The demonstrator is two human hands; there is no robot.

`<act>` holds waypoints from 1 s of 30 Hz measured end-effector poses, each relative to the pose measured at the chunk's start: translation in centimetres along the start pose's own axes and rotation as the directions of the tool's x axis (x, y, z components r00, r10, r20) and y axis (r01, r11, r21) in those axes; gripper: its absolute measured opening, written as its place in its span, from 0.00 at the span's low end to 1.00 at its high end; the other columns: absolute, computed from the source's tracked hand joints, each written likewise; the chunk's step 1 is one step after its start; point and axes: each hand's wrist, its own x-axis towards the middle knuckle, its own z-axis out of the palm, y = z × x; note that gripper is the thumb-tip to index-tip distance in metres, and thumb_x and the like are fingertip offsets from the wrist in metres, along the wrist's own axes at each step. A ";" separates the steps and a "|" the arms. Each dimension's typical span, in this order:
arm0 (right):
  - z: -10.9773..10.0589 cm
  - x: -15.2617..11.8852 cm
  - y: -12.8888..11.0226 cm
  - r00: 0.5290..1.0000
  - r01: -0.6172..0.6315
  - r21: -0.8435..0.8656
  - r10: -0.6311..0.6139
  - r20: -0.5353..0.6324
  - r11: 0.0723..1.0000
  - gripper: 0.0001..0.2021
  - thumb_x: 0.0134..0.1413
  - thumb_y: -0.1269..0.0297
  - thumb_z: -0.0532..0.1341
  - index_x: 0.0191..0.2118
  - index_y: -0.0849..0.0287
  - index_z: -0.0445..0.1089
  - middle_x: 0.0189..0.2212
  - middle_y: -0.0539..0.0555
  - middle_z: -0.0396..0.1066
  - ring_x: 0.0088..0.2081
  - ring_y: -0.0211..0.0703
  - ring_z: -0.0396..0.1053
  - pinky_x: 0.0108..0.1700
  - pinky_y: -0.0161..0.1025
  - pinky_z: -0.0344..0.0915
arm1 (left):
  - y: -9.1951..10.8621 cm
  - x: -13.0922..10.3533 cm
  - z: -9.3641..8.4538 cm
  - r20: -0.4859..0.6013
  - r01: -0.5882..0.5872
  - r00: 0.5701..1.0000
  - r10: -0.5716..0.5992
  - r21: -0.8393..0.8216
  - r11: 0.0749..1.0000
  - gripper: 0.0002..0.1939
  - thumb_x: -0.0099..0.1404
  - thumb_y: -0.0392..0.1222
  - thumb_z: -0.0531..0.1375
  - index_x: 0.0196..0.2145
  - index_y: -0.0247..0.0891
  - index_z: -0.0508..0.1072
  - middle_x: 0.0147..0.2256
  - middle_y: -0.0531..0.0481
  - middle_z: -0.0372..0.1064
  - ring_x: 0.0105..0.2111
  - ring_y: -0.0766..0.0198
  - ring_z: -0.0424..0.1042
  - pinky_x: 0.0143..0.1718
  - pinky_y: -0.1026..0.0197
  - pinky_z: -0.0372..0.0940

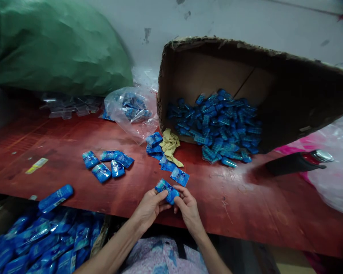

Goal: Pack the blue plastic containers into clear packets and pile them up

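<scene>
Between my two hands is a small blue packet (167, 191), held just above the front edge of the red table (234, 198). My left hand (152, 205) grips its left and lower side, thumb on top. My right hand (186, 203) pinches its right end. Just beyond the packet lies a flat blue card (180, 176), with more blue cards (154, 144) behind it, beside a crumpled yellow cloth (169, 146). Several filled blue packets (101, 172) lie in a loose group to the left.
A tipped cardboard box (211, 68) holds many small blue items (217, 118). A black bottle (291, 163) lies at right. At lower left, blue containers (45, 243) fill a box; another container (56, 198) rests on the table edge. A plastic bag (131, 110) sits behind.
</scene>
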 end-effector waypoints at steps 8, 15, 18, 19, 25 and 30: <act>0.1 -0.6 -0.8 0.998 -0.056 -0.083 0.056 -0.003 0.995 0.15 0.47 0.58 0.59 0.40 0.60 0.64 0.18 0.44 0.63 0.16 0.30 0.60 0.17 0.28 0.58 | 0.3 0.5 0.3 -0.128 -0.090 0.985 0.118 0.203 0.975 0.16 0.50 0.49 0.60 0.33 0.36 0.68 0.24 0.53 0.69 0.23 0.66 0.68 0.27 0.62 0.64; 0.9 -1.4 -0.3 0.994 -0.108 -0.133 0.109 0.000 0.985 0.15 0.49 0.61 0.57 0.44 0.59 0.61 0.19 0.43 0.62 0.14 0.28 0.58 0.15 0.26 0.55 | 0.7 1.2 -0.8 -0.101 -0.295 0.799 0.593 0.794 0.531 0.14 0.57 0.47 0.52 0.20 0.37 0.67 0.18 0.57 0.61 0.21 0.68 0.60 0.24 0.66 0.55; 1.3 -1.8 0.0 0.996 -0.085 -0.186 0.090 0.022 0.979 0.15 0.51 0.62 0.55 0.46 0.57 0.60 0.22 0.45 0.63 0.16 0.29 0.61 0.17 0.26 0.58 | 0.6 1.4 -1.3 -0.074 -0.270 0.763 0.643 0.866 0.420 0.15 0.59 0.46 0.49 0.19 0.38 0.63 0.16 0.58 0.58 0.19 0.69 0.59 0.23 0.65 0.53; 1.3 -1.9 0.1 0.997 -0.066 -0.206 0.075 0.036 0.976 0.14 0.51 0.62 0.55 0.45 0.57 0.61 0.23 0.45 0.63 0.17 0.29 0.62 0.18 0.27 0.59 | 0.7 1.4 -1.4 -0.064 -0.269 0.761 0.646 0.875 0.403 0.15 0.60 0.46 0.48 0.19 0.39 0.63 0.17 0.58 0.58 0.19 0.68 0.59 0.23 0.65 0.53; 1.0 -1.9 -0.3 0.995 -0.073 -0.197 0.086 0.057 0.978 0.13 0.52 0.62 0.55 0.44 0.57 0.61 0.22 0.45 0.64 0.18 0.30 0.62 0.17 0.26 0.59 | 1.7 1.5 -1.6 -0.004 -0.340 0.799 0.601 0.822 0.458 0.14 0.59 0.46 0.49 0.20 0.38 0.64 0.18 0.56 0.60 0.20 0.68 0.60 0.24 0.65 0.55; 0.8 -1.8 -0.4 0.998 -0.069 -0.235 0.066 -0.021 0.970 0.14 0.52 0.60 0.55 0.44 0.58 0.60 0.22 0.46 0.65 0.18 0.32 0.62 0.17 0.27 0.59 | 1.3 1.3 -1.0 -0.122 -0.252 0.937 0.327 0.412 0.876 0.14 0.53 0.51 0.56 0.32 0.38 0.65 0.24 0.56 0.65 0.23 0.67 0.65 0.26 0.63 0.62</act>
